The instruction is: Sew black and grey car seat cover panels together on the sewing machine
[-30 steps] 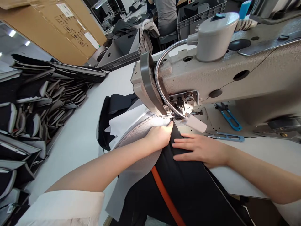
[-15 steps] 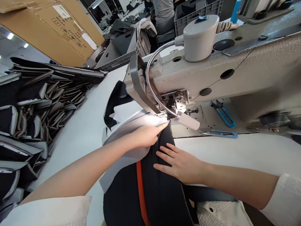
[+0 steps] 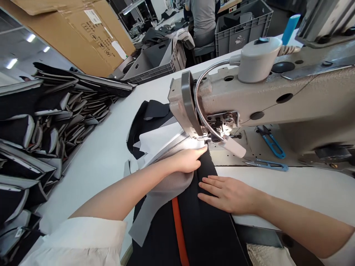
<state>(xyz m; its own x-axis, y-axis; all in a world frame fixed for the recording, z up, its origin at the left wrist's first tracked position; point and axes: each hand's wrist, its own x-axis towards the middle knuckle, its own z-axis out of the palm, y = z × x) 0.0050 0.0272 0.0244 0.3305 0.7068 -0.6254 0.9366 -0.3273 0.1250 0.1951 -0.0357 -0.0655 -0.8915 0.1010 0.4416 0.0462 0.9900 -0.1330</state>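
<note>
Smooth black fabric (image 3: 206, 229): right grip (image 3: 227, 194) spread flat on it; left grip (image 3: 189, 159) curled, hold unclear

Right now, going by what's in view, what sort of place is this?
Most likely a sewing workshop: there's a sewing machine, a large stack of dark, pale-edged pieces, and another person near grey crates in the background.

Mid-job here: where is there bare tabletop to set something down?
White tabletop shows bare on the left, between the piled pieces and the fabric, and on the right, between the lower blue snips and the right hand. It's crowded under the head of the sewing machine, where the left hand meets the fabric.
</note>
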